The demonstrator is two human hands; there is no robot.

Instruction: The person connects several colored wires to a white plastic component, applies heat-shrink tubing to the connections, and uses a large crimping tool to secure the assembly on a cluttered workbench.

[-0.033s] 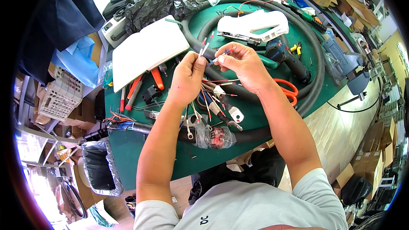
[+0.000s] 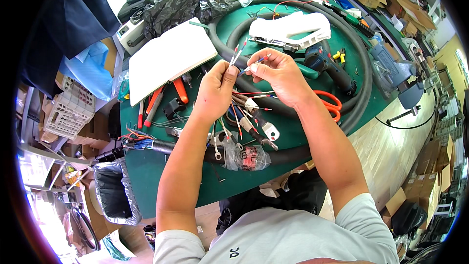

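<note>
My left hand (image 2: pixel 216 88) is closed in a pinch on thin white wires (image 2: pixel 238 54) with red marks near their ends, which point up and away. Close beside it, my right hand (image 2: pixel 279 74) pinches a thin wire with blue and white parts (image 2: pixel 264 59). Both hands are raised over the green bench, fingertips nearly touching. Below them fans out a bundle of thin wires (image 2: pixel 238 117) with small metal ends. A large flat metal lug (image 2: pixel 270 131) lies among them. Clear plastic wrap (image 2: pixel 250 158) surrounds part of a thick black cable (image 2: pixel 288 155) at the near edge.
An open notebook (image 2: pixel 171 58) lies left, beside red-handled tools (image 2: pixel 180 91). Thick grey cable (image 2: pixel 364 68) coils around a white handle-shaped housing (image 2: pixel 290 30), a cordless drill (image 2: pixel 332 68) and orange-handled scissors (image 2: pixel 332 102). A blue vise (image 2: pixel 398 71) stands right; a lined bin (image 2: pixel 116 193) stands lower left.
The wire tips above my left hand have shifted very slightly to the right. Both hands keep their pinch and place.
</note>
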